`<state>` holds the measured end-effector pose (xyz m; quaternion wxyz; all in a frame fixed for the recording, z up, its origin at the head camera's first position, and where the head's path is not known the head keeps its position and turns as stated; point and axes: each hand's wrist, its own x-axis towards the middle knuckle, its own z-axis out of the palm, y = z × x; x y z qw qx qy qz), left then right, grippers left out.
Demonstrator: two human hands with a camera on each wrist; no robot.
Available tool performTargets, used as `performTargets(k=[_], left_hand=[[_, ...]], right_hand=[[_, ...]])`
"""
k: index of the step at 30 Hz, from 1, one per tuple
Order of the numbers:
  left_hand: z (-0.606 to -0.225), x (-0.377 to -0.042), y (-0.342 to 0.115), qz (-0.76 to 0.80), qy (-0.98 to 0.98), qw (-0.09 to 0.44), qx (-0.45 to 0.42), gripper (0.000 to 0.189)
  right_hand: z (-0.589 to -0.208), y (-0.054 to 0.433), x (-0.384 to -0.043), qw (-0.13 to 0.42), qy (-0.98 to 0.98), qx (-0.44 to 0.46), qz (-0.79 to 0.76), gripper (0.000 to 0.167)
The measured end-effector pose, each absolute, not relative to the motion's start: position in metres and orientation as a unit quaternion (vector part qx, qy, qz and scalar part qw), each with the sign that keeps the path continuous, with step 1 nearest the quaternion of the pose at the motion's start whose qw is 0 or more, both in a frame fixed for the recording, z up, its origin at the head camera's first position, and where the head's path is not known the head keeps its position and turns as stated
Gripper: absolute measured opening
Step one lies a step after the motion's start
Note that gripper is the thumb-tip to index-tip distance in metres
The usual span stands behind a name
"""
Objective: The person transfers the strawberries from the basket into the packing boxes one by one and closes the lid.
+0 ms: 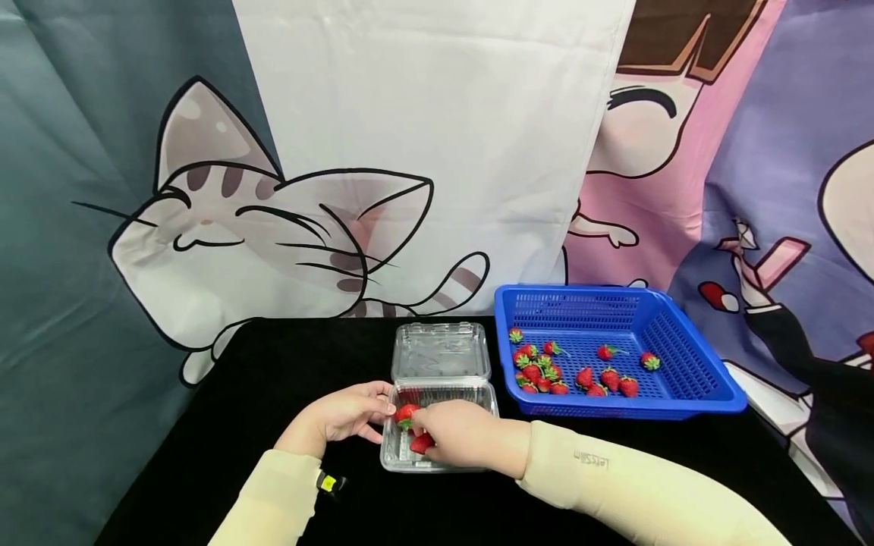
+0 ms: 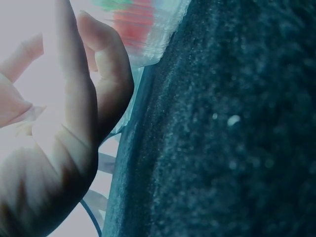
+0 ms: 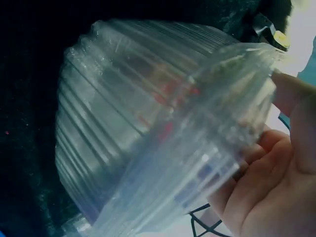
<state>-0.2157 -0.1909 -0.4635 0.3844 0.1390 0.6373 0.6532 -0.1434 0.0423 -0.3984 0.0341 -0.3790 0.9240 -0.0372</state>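
Note:
A clear plastic clamshell box (image 1: pixel 437 464) lies with its lid (image 1: pixel 442 350) folded back behind it. My right hand (image 1: pixel 460 434) reaches into the box from the right, thumb and fingers pinching a strawberry (image 1: pixel 421 444) low inside. Another strawberry (image 1: pixel 406 414) with green leaves sits beside the fingertips, near the left wall. At the box's left rim my left hand (image 1: pixel 350 413) rests with fingers spread, fingertips touching the edge. In the right wrist view the ridged clear wall (image 3: pixel 113 108) hides the right fingertips. Red fruit (image 2: pixel 133 27) shows through plastic beyond the left fingers in the left wrist view.
A blue perforated basket (image 1: pixel 683 402) stands right of the box; many strawberries (image 1: pixel 539 368) cluster in its left part, with more spread across the middle. Black cloth (image 1: pixel 273 356) covers the table. A cartoon-printed curtain (image 1: pixel 437 114) hangs right behind it.

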Motion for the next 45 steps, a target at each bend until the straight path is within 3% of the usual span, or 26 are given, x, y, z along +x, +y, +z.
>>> performTargets(k=[9, 19, 33, 45], left_hand=[[-0.465, -0.217, -0.19, 0.654, 0.639, 0.382, 0.138, 0.033], [-0.467, -0.217, -0.19, 0.656, 0.637, 0.381, 0.138, 0.034], [-0.466, -0.217, -0.191, 0.656, 0.636, 0.382, 0.137, 0.034], [-0.466, -0.217, -0.191, 0.65, 0.644, 0.38, 0.134, 0.036]], right_hand=[[-0.411, 0.027, -0.15, 0.035, 0.927, -0.372, 0.003, 0.032], [-0.414, 0.022, -0.153, 0.03, 0.931, -0.364, -0.012, 0.034], [-0.399, 0.033, -0.146, 0.06, 0.933, -0.349, -0.061, 0.014], [-0.351, 0.077, -0.156, 0.044, 0.936, -0.331, -0.115, 0.008]])
